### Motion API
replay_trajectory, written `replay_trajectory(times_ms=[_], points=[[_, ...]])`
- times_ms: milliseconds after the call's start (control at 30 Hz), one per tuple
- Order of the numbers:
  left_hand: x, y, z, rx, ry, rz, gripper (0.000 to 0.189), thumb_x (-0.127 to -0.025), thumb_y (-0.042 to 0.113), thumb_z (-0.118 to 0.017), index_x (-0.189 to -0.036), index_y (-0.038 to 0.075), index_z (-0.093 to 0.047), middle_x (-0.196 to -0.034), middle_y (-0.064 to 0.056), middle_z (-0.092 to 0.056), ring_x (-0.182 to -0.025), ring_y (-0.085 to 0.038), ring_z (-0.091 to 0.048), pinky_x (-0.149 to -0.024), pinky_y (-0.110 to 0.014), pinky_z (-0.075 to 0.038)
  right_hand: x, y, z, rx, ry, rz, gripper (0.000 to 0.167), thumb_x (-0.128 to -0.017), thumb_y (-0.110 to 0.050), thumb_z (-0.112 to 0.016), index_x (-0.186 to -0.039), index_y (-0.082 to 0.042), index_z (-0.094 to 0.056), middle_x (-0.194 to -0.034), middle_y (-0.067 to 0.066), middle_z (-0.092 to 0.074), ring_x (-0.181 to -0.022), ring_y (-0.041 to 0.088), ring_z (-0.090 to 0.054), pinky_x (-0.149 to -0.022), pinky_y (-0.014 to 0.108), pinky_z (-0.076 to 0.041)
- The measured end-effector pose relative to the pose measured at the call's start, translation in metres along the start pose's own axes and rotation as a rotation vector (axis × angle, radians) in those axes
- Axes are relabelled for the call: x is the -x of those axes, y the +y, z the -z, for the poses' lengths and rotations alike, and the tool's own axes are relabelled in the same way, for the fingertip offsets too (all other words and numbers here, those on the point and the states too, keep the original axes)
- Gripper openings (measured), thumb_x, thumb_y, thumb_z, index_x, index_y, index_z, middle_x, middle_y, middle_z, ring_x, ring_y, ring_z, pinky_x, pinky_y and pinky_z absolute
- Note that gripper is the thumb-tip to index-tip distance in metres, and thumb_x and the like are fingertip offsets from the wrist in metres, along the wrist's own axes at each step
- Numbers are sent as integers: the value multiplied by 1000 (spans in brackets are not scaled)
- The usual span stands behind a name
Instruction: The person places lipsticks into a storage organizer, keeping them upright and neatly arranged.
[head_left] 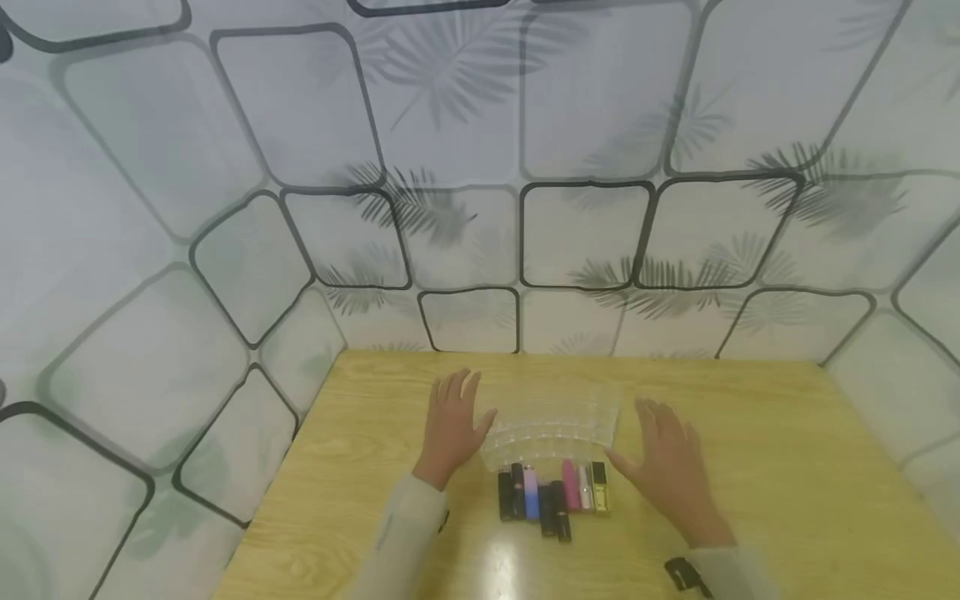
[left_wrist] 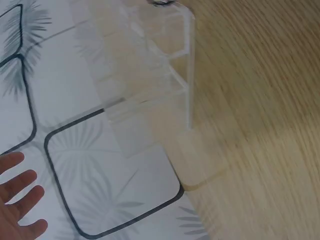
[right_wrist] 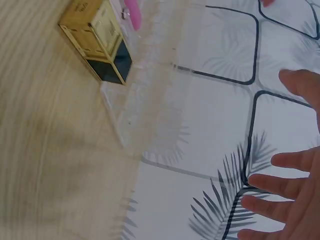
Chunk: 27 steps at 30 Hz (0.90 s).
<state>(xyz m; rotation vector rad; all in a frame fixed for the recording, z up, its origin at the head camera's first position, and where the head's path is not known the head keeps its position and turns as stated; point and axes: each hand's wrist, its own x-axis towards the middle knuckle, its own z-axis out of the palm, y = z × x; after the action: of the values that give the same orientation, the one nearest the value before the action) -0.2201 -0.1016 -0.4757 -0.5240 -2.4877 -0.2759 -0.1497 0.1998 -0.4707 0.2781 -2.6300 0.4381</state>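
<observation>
A transparent tiered lipstick organizer point(head_left: 551, 429) stands on the table between the hands. In front of it is a row of several lipsticks: black ones point(head_left: 506, 495), a lilac-and-blue one point(head_left: 532, 493), a pink one point(head_left: 572, 486), a silver one point(head_left: 585, 488) and a gold-and-black one point(head_left: 601, 487) at the right end. My left hand point(head_left: 453, 425) hovers by the organizer's left side, fingers spread and holding nothing. To the right of organizer and lipsticks, my right hand point(head_left: 667, 462) is likewise spread and holds nothing. The right wrist view shows the gold lipstick point(right_wrist: 95, 40) close beside the organizer's edge point(right_wrist: 112, 115).
The wooden table point(head_left: 787, 467) backs onto a wall point(head_left: 585, 233) patterned with dark rounded outlines and grey leaves. Another patterned wall point(head_left: 120, 333) rises along the table's left edge. Light reflects off the tabletop in front of the lipsticks.
</observation>
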Motion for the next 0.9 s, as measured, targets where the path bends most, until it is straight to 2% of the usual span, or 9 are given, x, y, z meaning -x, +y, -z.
replay_trajectory(times_ms=[100, 167, 233, 300, 367, 500, 600, 800, 900], points=[[-9, -10, -20, 0, 87, -43, 44, -80, 27, -69, -116, 3, -59, -111, -14, -61, -103, -29, -57, -94, -44, -43, 6, -3, -12, 14, 106, 30, 63, -70, -32, -76, -114, 8, -56, -106, 25, -63, -94, 41, -60, -78, 56, -48], [-15, -15, -34, -12, 102, -62, 35, -80, 23, -68, -109, 5, -62, -104, -12, -63, -98, -27, -58, -89, -41, -45, 12, -5, -19, 37, 135, 40, 52, -70, -28, -76, -105, 6, -61, -96, 23, -65, -82, 38, -63, -67, 50, -51], [-19, -21, -45, -15, 93, -74, 27, -79, 19, -68, -102, 6, -64, -98, -11, -65, -93, -26, -60, -85, -41, -47, 19, -8, -26, 60, 125, 40, 44, -69, -25, -76, -99, 5, -63, -90, 21, -66, -73, 34, -63, -60, 44, -51], [-23, -25, -55, -20, 60, -89, 21, -80, 17, -67, -97, 7, -65, -93, -9, -65, -88, -24, -61, -82, -40, -49, 26, -10, -32, 70, 79, 34, 40, -69, -22, -76, -96, 4, -64, -86, 19, -67, -68, 30, -63, -57, 40, -52], [-25, -29, -62, -32, 12, -104, 17, -80, 16, -66, -94, 7, -65, -88, -8, -65, -82, -23, -61, -78, -39, -50, 33, -13, -37, 63, -5, 3, 39, -69, -20, -76, -97, 3, -65, -85, 19, -66, -65, 27, -62, -55, 37, -51], [-27, -33, -72, -47, -76, -141, 12, -80, 15, -64, -90, 8, -64, -81, -6, -63, -74, -21, -60, -73, -37, -50, 43, -17, -45, 40, -224, -104, 46, -73, -23, -72, -108, 4, -61, -94, 21, -65, -73, 30, -62, -64, 42, -53], [-28, -33, -75, -26, -131, -154, 12, -80, 15, -62, -90, 8, -62, -79, -6, -62, -72, -21, -59, -73, -37, -50, 47, -19, -48, 14, -332, -164, 54, -76, -28, -69, -115, 8, -56, -101, 25, -63, -83, 36, -63, -72, 48, -52], [-34, -32, -75, 16, -226, -130, 12, -82, 14, -59, -91, 8, -63, -80, -6, -63, -72, -21, -60, -71, -36, -49, 49, -21, -54, -30, -378, -203, 60, -80, -29, -67, -121, 12, -51, -102, 28, -61, -81, 36, -63, -70, 47, -53], [-35, -31, -76, 32, -241, -108, 11, -81, 13, -59, -89, 7, -63, -79, -7, -64, -72, -21, -61, -69, -35, -49, 48, -23, -54, -66, -383, -210, 59, -80, -26, -66, -121, 12, -50, -102, 28, -62, -80, 36, -63, -70, 47, -53]])
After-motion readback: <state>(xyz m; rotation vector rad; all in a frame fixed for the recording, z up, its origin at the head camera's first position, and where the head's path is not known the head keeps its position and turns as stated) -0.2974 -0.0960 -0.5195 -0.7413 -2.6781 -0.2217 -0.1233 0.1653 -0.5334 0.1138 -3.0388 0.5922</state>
